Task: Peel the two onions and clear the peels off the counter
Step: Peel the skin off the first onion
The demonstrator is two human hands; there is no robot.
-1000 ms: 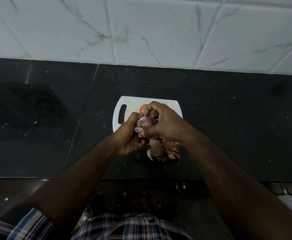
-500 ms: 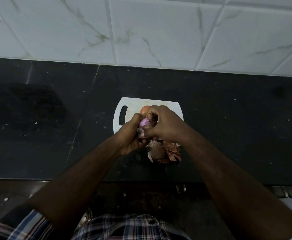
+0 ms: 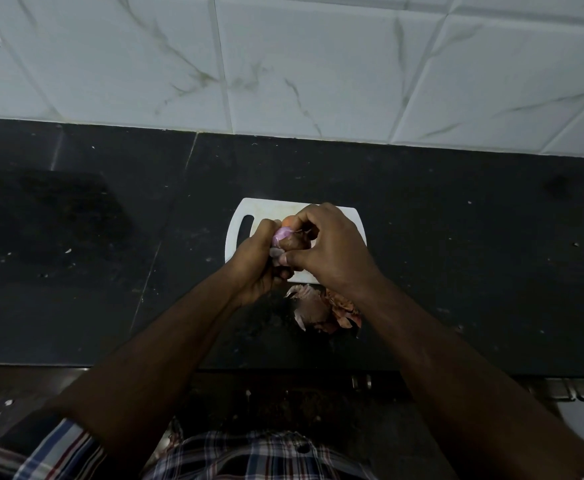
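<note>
Above a white cutting board (image 3: 332,273) both hands work on one purple onion (image 3: 282,233). My left hand (image 3: 254,263) cups it from the left and below. My right hand (image 3: 328,245) curls over it from the right, thumb and fingers pinching at its skin. Most of this onion is hidden by fingers. An orange-brown bit of a second onion (image 3: 287,221) shows on the board just behind the hands. A heap of dry brown and pink peels (image 3: 325,311) lies on the black counter (image 3: 474,258) just in front of the board.
A white marbled tile wall (image 3: 301,64) rises behind the counter. The counter's front edge runs below the peels, with a metal drawer handle (image 3: 361,381) under it. Small white specks dot the dark counter on both sides.
The hands have kept the onion over the board; my right hand's fingers have shifted slightly on its skin. The peel heap lies as before.
</note>
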